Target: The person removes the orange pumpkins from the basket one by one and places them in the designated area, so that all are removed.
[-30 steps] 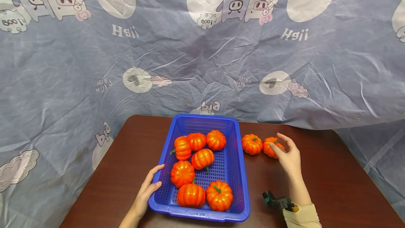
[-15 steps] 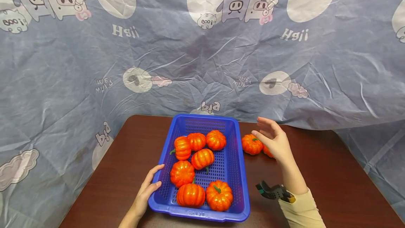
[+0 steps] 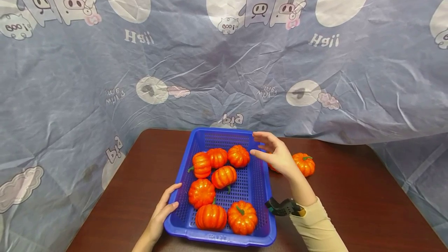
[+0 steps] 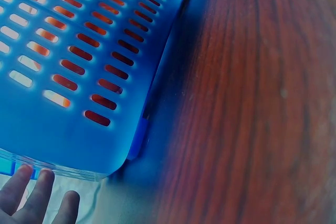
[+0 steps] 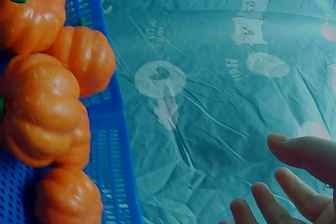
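Observation:
A blue plastic basket (image 3: 217, 238) with slotted walls holds several small orange pumpkins (image 3: 211, 217) with green stems. My left hand (image 3: 159, 216) rests at its left rim, fingertips and thumb against the edge; the left wrist view shows the straight fingers (image 4: 38, 195) by the slotted wall (image 4: 79, 140). My right hand (image 3: 278, 158) is above the right rim with fingers spread and nothing between them. Behind it, one pumpkin (image 3: 274, 168) on the table is mostly hidden. Another pumpkin (image 3: 304, 164) lies to its right.
The dark brown table (image 3: 353, 197) extends on both sides of the basket. A wrinkled grey-blue cloth (image 3: 210, 61) with cartoon prints hangs behind it. A black wrist device (image 3: 284, 207) on my right arm overlaps the basket's right rim in the head view.
My right hand has moved left from the far-right pumpkin to above the basket's right rim, uncovering that pumpkin and covering the other. The left hand and basket stay put.

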{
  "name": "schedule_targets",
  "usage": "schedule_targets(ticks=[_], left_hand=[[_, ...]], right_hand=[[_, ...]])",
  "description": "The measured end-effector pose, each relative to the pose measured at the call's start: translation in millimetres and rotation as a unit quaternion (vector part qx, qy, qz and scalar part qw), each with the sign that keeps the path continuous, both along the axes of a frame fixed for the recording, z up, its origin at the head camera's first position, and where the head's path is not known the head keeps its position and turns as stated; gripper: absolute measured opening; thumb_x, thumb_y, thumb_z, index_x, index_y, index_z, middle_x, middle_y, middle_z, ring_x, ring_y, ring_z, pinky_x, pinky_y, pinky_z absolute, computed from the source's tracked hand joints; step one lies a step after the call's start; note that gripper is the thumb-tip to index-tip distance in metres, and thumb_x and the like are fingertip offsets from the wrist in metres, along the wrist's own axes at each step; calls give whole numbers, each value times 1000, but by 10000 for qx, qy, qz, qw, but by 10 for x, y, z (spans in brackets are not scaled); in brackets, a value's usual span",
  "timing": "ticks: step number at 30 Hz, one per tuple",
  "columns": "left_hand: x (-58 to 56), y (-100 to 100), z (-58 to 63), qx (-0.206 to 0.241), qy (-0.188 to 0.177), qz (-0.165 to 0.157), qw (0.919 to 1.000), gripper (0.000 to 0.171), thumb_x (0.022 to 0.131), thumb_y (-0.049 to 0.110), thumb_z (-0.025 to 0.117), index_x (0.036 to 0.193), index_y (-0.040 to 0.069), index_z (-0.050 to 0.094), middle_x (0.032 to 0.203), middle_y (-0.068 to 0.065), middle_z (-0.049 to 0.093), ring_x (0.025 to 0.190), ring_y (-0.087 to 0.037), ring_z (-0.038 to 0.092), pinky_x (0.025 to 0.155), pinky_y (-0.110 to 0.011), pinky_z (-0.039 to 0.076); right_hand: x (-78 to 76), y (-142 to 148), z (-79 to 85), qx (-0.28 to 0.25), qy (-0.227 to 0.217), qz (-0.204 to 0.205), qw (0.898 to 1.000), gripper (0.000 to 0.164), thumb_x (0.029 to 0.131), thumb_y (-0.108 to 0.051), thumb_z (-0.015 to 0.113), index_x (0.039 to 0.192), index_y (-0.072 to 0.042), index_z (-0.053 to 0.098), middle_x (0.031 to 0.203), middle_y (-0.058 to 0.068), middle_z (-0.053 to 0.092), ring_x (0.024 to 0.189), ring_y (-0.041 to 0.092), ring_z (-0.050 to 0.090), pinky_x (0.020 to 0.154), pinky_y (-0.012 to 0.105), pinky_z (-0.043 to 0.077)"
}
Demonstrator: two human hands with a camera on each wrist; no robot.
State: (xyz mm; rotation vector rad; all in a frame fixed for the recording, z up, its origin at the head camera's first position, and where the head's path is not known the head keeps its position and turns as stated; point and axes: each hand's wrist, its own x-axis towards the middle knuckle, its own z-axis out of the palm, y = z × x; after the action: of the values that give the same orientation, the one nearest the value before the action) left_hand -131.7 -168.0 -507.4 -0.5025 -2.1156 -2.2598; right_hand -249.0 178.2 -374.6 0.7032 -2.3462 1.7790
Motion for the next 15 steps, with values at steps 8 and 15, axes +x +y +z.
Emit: schedule_targets(ticks=[8,15], left_hand=[[17,17,14,77,-59,86,9999,48,94,8,39,141,4,33,137,-23,33,111,-31,49,86,-36,47],[11,17,11,75,-49,67,9999,48,94,8,38,141,4,33,136,-23,34,110,-31,50,86,-36,47]], right_hand=[[-24,-232,-110,92,-354,528,9979,51,78,0,73,125,-1,53,129,17,51,118,37,49,96,49,39],[41,-415,-138,197,-714,711,9947,51,78,1,71,126,2,52,126,22,53,115,41,49,91,52,42]])
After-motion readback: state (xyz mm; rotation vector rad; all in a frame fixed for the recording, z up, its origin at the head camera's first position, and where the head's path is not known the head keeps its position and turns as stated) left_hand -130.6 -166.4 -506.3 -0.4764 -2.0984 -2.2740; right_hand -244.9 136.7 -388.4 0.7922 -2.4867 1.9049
